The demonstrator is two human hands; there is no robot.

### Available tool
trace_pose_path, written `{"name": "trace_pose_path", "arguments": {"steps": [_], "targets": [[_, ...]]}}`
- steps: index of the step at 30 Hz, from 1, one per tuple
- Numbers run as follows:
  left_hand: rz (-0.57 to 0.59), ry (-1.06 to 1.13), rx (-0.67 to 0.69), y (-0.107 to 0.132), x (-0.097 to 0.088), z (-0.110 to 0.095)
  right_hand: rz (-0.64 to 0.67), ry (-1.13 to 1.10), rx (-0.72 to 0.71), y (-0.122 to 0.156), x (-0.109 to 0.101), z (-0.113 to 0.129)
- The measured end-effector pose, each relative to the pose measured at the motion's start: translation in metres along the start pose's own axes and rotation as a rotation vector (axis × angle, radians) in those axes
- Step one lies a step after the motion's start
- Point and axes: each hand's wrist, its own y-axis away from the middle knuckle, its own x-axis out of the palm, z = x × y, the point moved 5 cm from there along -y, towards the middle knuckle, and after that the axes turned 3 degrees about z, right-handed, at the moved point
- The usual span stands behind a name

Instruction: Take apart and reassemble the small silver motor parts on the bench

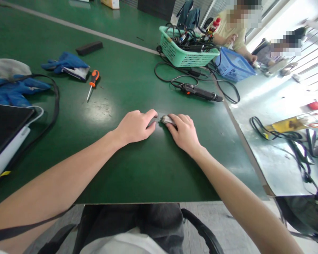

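Note:
My right hand is closed on a small grey-white piece; its left end looks dark and uneven, and its exact kind does not show. Just to the left, my left hand is closed with thumb and forefinger curled toward each other. Something greyish shows between those fingertips, too small and blurred to name. A narrow gap separates the two hands, low over the green tabletop. An orange-and-black screwdriver lies beyond my left hand. Beyond my right hand rests a black corded electric screwdriver.
A green basket of cables and tools stands at the back, beside a blue basket. Blue gloves, a black block and a dark-screened device lie leftward. Two people sit at the far right.

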Motion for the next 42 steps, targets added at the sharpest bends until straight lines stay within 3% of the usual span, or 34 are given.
{"name": "trace_pose_path", "arguments": {"steps": [2,5,19,26,30,36,42], "targets": [[-0.007,-0.01,-0.038,0.0,-0.001,0.001,0.016,-0.023,-0.016,-0.01,0.009,0.03],[0.021,-0.01,-0.083,-0.001,0.0,0.004,0.032,-0.05,0.008,-0.019,0.014,0.05],[0.047,-0.05,-0.099,-0.006,0.006,0.011,0.039,-0.176,-0.124,-0.011,0.012,0.025],[0.055,-0.026,-0.109,-0.009,0.008,0.009,0.006,-0.184,-0.028,-0.003,0.005,0.009],[0.061,-0.023,-0.114,-0.011,0.009,0.008,0.027,-0.24,-0.037,0.002,0.001,0.019],[0.088,-0.005,-0.105,-0.012,0.009,0.006,0.094,-0.338,-0.184,0.009,0.001,0.053],[0.088,-0.018,-0.107,-0.011,0.007,0.002,0.118,-0.345,-0.244,0.01,-0.005,0.054]]}}
